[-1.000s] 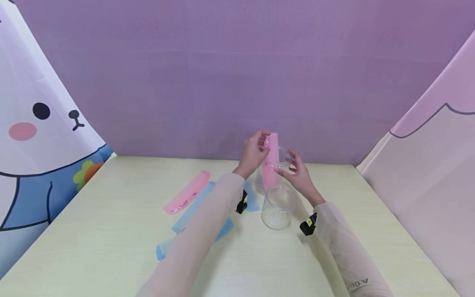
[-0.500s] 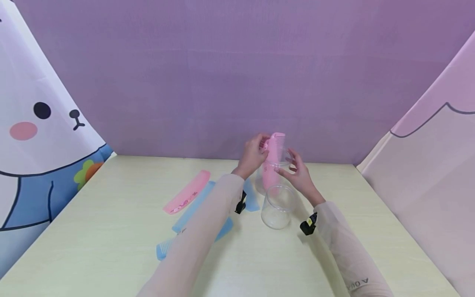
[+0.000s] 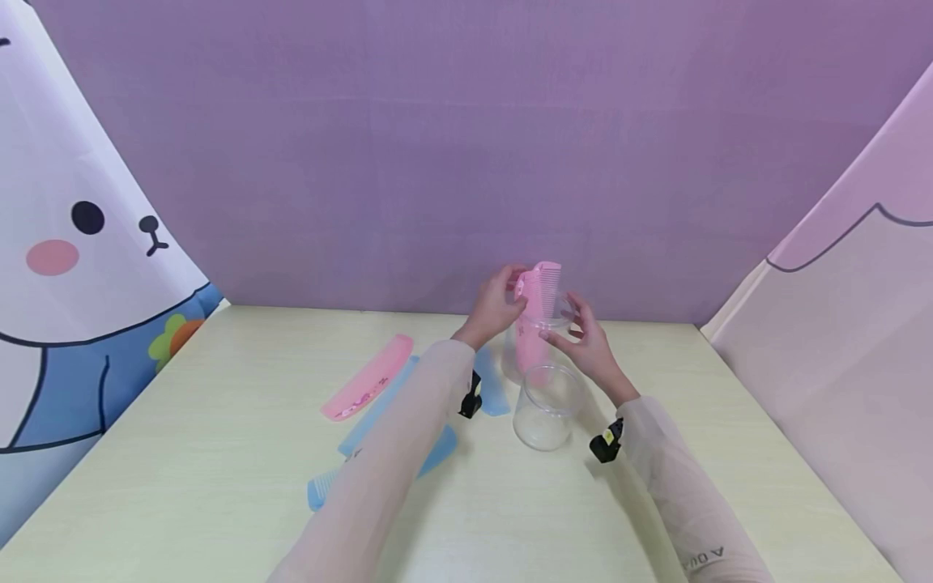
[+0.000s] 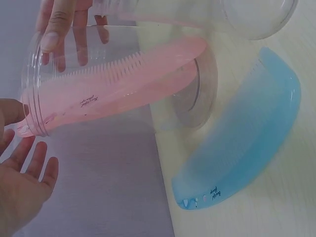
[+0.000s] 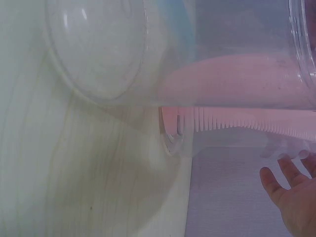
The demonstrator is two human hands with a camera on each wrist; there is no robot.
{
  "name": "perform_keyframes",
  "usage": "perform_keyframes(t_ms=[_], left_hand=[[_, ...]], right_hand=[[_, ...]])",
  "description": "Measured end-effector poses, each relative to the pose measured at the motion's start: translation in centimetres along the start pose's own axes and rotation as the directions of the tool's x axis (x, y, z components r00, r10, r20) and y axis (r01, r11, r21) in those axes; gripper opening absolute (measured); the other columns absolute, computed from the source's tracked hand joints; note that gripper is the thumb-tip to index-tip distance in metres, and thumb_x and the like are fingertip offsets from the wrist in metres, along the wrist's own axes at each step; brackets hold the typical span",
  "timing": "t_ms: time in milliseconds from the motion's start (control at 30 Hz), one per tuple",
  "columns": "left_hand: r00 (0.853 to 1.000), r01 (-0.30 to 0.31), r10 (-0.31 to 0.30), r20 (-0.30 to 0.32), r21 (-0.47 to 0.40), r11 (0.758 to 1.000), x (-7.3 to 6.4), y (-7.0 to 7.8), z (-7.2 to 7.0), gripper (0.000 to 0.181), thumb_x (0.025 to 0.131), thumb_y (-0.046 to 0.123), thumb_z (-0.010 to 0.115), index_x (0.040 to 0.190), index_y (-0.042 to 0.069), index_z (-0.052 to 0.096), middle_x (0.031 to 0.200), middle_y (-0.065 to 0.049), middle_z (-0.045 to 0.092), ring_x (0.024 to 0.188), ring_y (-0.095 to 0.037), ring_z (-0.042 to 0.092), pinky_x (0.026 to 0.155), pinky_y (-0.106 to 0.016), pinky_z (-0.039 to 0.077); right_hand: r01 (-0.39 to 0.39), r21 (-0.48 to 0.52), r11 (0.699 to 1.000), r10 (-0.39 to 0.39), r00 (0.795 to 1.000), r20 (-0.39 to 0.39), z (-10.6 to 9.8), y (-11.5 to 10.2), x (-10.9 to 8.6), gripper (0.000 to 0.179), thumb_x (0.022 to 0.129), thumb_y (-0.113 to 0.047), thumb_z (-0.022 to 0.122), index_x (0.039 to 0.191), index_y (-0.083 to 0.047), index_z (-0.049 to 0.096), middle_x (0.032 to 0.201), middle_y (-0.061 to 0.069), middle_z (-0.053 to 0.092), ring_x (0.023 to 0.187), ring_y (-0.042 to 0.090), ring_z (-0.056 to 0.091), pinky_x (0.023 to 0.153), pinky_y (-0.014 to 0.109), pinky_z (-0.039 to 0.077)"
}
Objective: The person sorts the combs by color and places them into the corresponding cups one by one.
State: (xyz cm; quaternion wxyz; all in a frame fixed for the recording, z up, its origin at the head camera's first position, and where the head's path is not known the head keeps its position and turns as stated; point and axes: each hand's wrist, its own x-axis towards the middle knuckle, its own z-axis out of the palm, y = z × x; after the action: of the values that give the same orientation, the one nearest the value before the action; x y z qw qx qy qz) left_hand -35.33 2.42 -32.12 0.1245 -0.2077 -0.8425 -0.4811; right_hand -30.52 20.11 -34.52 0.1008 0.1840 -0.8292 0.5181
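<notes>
In the head view my left hand point(image 3: 497, 308) pinches the upper end of a pink comb point(image 3: 541, 287) that stands in a clear plastic cup point(image 3: 526, 356). My right hand point(image 3: 589, 348) holds this cup near its rim, fingers on the far side and thumb in front. Through the wall in the left wrist view, the comb point(image 4: 89, 101) leans inside, its lower end close to the cup's bottom. Pink outlines overlap there; whether they are one comb or two, I cannot tell. A second clear cup point(image 3: 543, 425) stands upright just in front.
Left of the cups lies a blue comb point(image 3: 492, 387). Further left on the pale table point(image 3: 219, 453) are a pink comb point(image 3: 370, 379) and more blue combs point(image 3: 386, 401), partly covered by the left sleeve point(image 3: 408, 441). A purple backdrop point(image 3: 466, 146) rises behind the table.
The pink comb in the cup has turned, so its teeth now show on the right side. My left hand has shifted slightly left and down; the right hand and both cups stay put.
</notes>
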Motion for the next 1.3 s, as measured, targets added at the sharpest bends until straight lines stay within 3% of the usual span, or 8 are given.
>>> perform_keyframes(t_ms=[167,333,667,1000,1300], left_hand=[[1.0,0.019,-0.018,0.016,-0.03,0.999,-0.1,0.1,-0.3,0.05,0.085,0.005,0.06,0.131,0.007,0.042,0.127,-0.01,0.051,0.115,-0.025,0.051,0.097,-0.037,0.045],[1.0,-0.017,0.017,0.009,-0.053,0.998,-0.2,-0.1,-1.1,0.05,0.084,0.004,0.061,0.13,0.004,0.042,0.128,-0.012,0.051,0.118,-0.027,0.049,0.1,-0.038,0.042],[0.997,-0.07,0.072,0.035,-0.046,0.996,-1.5,-2.1,-3.5,0.05,0.086,0.002,0.058,0.132,0.002,0.04,0.128,-0.019,0.049,0.119,-0.032,0.046,0.103,-0.042,0.039],[0.997,0.001,-0.004,0.071,0.044,0.999,-3.8,-5.9,-5.9,0.051,0.086,0.005,0.058,0.134,0.005,0.038,0.128,-0.016,0.049,0.119,-0.032,0.046,0.102,-0.043,0.039],[0.995,0.088,-0.096,0.037,0.181,0.98,-6.0,-9.5,-7.8,0.054,0.085,0.009,0.061,0.135,0.01,0.039,0.129,-0.014,0.05,0.119,-0.029,0.047,0.101,-0.042,0.04]], right_hand=[[-0.002,-0.001,1.0,0.002,1.0,-0.002,0.0,0.0,0.0,0.078,0.083,-0.009,0.065,0.142,0.003,0.016,0.148,0.025,0.019,0.129,0.046,0.03,0.102,0.057,0.033],[0.002,-0.007,1.0,-0.002,1.0,-0.006,0.0,0.0,0.1,0.077,0.082,-0.008,0.065,0.142,0.003,0.017,0.147,0.026,0.021,0.128,0.047,0.031,0.101,0.057,0.034],[-0.015,-0.015,1.0,0.015,1.0,-0.007,-0.1,-0.2,0.0,0.078,0.082,-0.01,0.066,0.142,0.003,0.017,0.147,0.025,0.022,0.128,0.045,0.032,0.102,0.057,0.033],[-0.025,-0.013,1.0,0.025,1.0,-0.004,-0.1,0.0,0.0,0.078,0.083,-0.011,0.066,0.142,0.0,0.017,0.148,0.024,0.021,0.13,0.043,0.032,0.102,0.056,0.033],[-0.022,-0.017,1.0,0.022,1.0,0.003,-0.2,0.1,0.1,0.079,0.083,-0.011,0.066,0.143,0.001,0.015,0.148,0.024,0.02,0.13,0.043,0.031,0.103,0.057,0.032]])
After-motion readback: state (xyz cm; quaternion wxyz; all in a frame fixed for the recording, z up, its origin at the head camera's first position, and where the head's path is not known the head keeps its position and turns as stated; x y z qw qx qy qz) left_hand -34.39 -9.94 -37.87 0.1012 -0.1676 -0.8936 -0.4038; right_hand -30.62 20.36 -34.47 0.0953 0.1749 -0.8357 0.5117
